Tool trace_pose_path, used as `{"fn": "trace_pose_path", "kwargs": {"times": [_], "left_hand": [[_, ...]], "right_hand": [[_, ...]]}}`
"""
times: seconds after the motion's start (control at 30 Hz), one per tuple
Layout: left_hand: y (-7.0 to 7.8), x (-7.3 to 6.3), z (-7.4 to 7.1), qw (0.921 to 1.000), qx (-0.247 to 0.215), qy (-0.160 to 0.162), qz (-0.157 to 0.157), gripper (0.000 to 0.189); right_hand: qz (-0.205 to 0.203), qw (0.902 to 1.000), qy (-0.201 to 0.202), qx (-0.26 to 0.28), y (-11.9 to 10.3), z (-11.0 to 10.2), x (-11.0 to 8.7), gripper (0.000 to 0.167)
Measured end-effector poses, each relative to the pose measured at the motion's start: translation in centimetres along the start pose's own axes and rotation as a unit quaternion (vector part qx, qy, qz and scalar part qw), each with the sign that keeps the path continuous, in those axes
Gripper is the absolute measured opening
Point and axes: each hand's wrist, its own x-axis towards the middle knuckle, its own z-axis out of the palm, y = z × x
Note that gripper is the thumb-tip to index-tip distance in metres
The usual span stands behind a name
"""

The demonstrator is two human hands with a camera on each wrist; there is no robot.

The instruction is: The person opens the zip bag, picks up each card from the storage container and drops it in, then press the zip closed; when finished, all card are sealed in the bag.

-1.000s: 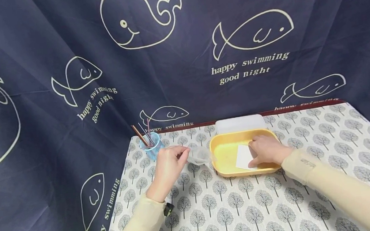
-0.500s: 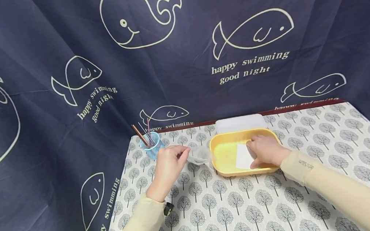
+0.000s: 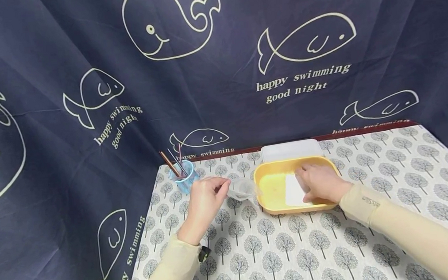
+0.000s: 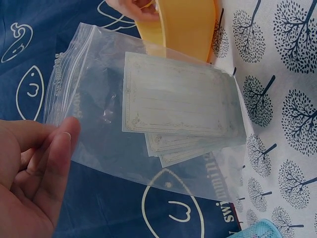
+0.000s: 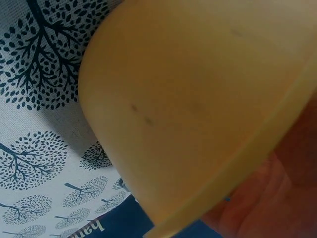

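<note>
My left hand pinches the zip edge of a clear zip bag between thumb and fingers. Inside the bag are several pale cards with printed ornamental borders, fanned slightly. In the head view, the bag hangs just left of a yellow tray. My right hand reaches into that tray, thumb and fingers curled at the right part of a white card, which they partly cover. From the right wrist, the tray's outer wall hides the fingertips and the card.
A blue mesh cup holding several thin sticks stands at the back left. Behind the tray lies a white flat box. The tree-print tablecloth meets a dark blue curtain with fish drawings at the back.
In the tray, the white card has turned slightly straighter and my right hand has shifted a little left. My left hand and the bag have stayed in place.
</note>
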Motion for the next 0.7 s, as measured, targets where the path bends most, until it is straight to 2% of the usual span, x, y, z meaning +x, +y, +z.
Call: {"fn": "trace_pose_path", "kwargs": {"times": [0.13,0.33,0.5,0.6,0.7], "left_hand": [[0.1,0.0,-0.1,1.0000,-0.001,-0.001,-0.002,0.006],[0.1,0.0,-0.1,1.0000,0.003,0.001,0.000,0.006],[0.1,-0.1,-0.1,1.0000,0.007,0.000,-0.001,0.005],[0.1,0.0,-0.1,1.0000,0.002,0.000,-0.002,0.006],[0.1,0.0,-0.1,1.0000,-0.004,0.002,-0.003,0.006]], "right_hand": [[-0.011,0.9996,0.025,-0.002,-0.1,-0.2,0.0,0.084],[-0.018,0.9985,0.051,-0.004,0.0,-0.6,0.0,0.053],[-0.036,0.9954,0.074,0.048,0.2,-1.6,-0.3,0.021],[-0.038,0.9928,0.078,0.082,0.2,-2.6,-0.6,0.016],[-0.031,0.9921,0.062,0.104,0.2,-3.8,-0.9,0.011]]}}
